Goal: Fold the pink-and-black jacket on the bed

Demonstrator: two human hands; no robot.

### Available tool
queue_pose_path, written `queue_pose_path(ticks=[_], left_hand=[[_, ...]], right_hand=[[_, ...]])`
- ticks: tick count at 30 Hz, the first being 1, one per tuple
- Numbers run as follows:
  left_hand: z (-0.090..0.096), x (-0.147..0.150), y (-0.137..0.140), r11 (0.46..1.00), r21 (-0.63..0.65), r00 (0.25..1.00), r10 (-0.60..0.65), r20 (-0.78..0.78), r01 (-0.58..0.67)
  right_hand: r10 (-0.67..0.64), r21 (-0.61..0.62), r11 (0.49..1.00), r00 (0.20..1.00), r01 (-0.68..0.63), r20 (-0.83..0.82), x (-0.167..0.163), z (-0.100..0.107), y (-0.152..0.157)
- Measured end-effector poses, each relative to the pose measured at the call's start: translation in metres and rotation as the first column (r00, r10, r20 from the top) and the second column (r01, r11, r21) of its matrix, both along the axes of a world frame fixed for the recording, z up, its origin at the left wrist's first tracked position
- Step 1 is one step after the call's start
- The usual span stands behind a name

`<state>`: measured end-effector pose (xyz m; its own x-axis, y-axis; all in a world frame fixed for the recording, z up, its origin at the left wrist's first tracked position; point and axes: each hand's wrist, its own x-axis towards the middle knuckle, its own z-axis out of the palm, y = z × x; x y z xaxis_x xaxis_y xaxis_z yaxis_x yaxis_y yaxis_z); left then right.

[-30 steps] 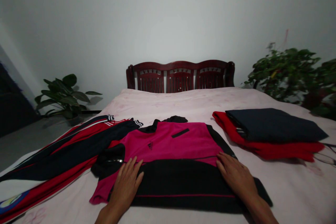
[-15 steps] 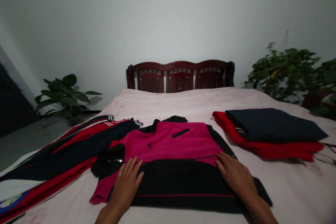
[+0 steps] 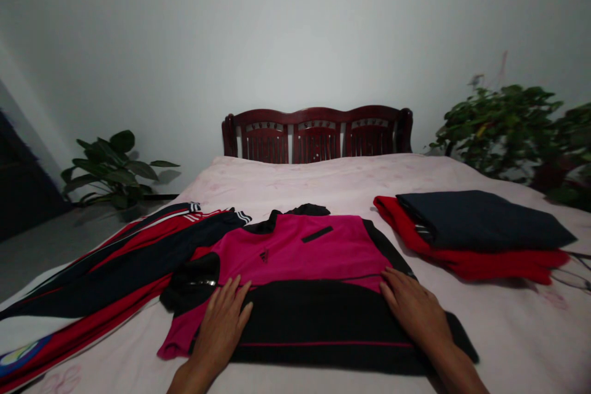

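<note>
A pink and black jacket (image 3: 295,246) lies on the bed, its collar with a zipper toward the left and a small dark logo on the pink part. My left hand (image 3: 226,314) rests flat on its left side, fingers stretched out over the seam between pink and black. On the right side of the jacket lies my right hand (image 3: 413,305), palm down with fingers extended. Neither hand grips the cloth. Black sleeve parts show beyond the right wrist. The fabric under both palms is hidden.
Left of the jacket lie red, navy and white striped clothes (image 3: 115,265). To the right is a folded stack with a navy garment (image 3: 484,221) over a red one (image 3: 489,263), beside eyeglasses (image 3: 572,278). A wooden headboard (image 3: 316,132) and potted plants (image 3: 113,166) stand behind the pale pink sheet (image 3: 318,181).
</note>
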<state>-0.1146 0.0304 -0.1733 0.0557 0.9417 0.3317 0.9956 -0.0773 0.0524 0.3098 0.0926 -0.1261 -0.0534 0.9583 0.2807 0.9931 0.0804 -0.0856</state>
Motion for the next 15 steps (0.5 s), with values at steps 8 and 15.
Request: queue_pose_path(ticks=[8, 15], left_hand=[[0.0011, 0.0004, -0.0007, 1.0, 0.005, 1.0, -0.009, 0.007, 0.009], [0.0032, 0.0016, 0.0006, 1.0, -0.012, 1.0, 0.006, -0.009, -0.006]], right_hand=[[0.001, 0.007, 1.0, 1.0, -0.001, 0.019, 0.0001, -0.0009, 0.0001], [0.007, 0.028, 1.0, 0.999, -0.008, 0.049, 0.0003, -0.0034, 0.0016]])
